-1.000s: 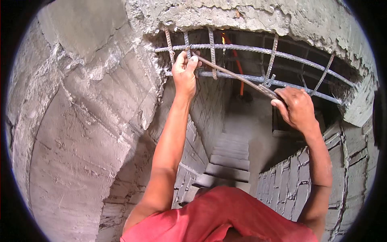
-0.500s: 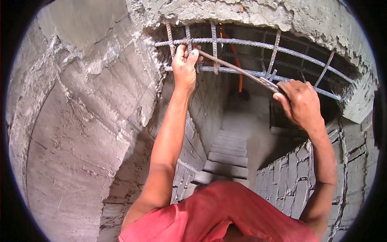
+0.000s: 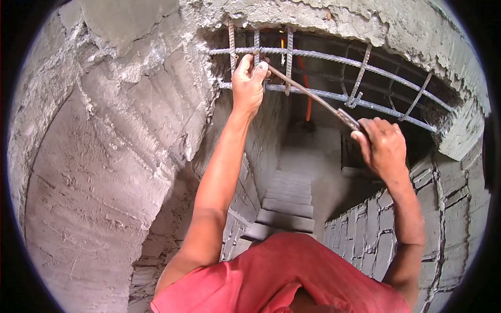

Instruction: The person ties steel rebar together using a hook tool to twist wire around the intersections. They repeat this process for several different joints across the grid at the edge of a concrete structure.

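Observation:
A curved grid of ribbed steel bars (image 3: pixel 321 53) spans an opening below rough concrete. At its left part, my left hand (image 3: pixel 249 86) is closed at a vertical bar, near the far end of a thin metal rod tool (image 3: pixel 308 93); what lies between its fingertips is mostly hidden. My right hand (image 3: pixel 382 143) grips the tool's thicker near end, below the lower curved bar. The tool slants from upper left to lower right, passing in front of the lower bar.
Rough concrete (image 3: pixel 99 172) covers the left side. Below the opening, stairs (image 3: pixel 287 207) descend, with a brick wall (image 3: pixel 365 235) to their right. An orange tube (image 3: pixel 308 96) hangs behind the bars. Broken concrete edges (image 3: pixel 454 130) border the grid.
My right hand has moved down and slightly left, taking the tool's handle end farther below the lower bar. The view has shifted a little; my left hand stays at the same vertical bar.

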A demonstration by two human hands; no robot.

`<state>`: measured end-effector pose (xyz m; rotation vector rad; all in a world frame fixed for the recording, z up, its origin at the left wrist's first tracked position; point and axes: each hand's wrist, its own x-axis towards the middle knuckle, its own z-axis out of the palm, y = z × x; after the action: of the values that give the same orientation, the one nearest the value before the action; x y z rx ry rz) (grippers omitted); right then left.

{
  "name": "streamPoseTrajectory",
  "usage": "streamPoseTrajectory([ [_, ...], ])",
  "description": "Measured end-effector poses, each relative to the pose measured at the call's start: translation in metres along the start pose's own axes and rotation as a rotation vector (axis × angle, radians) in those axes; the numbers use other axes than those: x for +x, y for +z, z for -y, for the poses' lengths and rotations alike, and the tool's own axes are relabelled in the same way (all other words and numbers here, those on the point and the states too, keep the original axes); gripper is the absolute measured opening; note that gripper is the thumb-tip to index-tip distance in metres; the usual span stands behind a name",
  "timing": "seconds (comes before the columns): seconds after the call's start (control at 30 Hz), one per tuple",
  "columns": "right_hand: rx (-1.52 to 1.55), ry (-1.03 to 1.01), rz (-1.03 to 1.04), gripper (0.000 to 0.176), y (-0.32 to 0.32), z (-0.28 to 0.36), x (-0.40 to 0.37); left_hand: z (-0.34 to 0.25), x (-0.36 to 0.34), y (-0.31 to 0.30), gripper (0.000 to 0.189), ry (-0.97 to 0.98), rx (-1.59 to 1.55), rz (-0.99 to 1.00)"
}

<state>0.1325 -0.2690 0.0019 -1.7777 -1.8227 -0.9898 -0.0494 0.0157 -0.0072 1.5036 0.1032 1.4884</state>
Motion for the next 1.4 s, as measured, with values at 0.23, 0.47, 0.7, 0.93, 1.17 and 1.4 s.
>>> streamPoseTrajectory([
  [0.23,0.077,0.066,0.028,0.025,-0.001,0.006,0.004,0.001,-0.001,-0.001,0.028,0.027,0.029,0.012],
  [0.47,0.278,0.259,0.099,0.024,0.033,0.043,-0.018,0.002,-0.002,-0.003,0.034,0.025,0.033,0.024],
  [0.7,0.715,0.347,0.468,0.028,0.038,0.062,-0.011,0.002,-0.001,-0.006,0.039,-0.006,0.083,0.037],
  [0.93,1.393,0.361,0.854,0.031,0.099,0.029,-0.018,0.008,0.0,-0.008,0.036,0.022,0.097,0.067],
  [1.17,1.669,0.254,0.91,0.027,0.107,0.036,-0.022,0.004,0.0,-0.002,0.029,-0.01,0.066,0.01],
  [1.4,1.413,0.258,0.998,0.035,0.062,0.014,-0.006,0.003,0.0,-0.004,0.041,-0.031,0.044,0.057],
])
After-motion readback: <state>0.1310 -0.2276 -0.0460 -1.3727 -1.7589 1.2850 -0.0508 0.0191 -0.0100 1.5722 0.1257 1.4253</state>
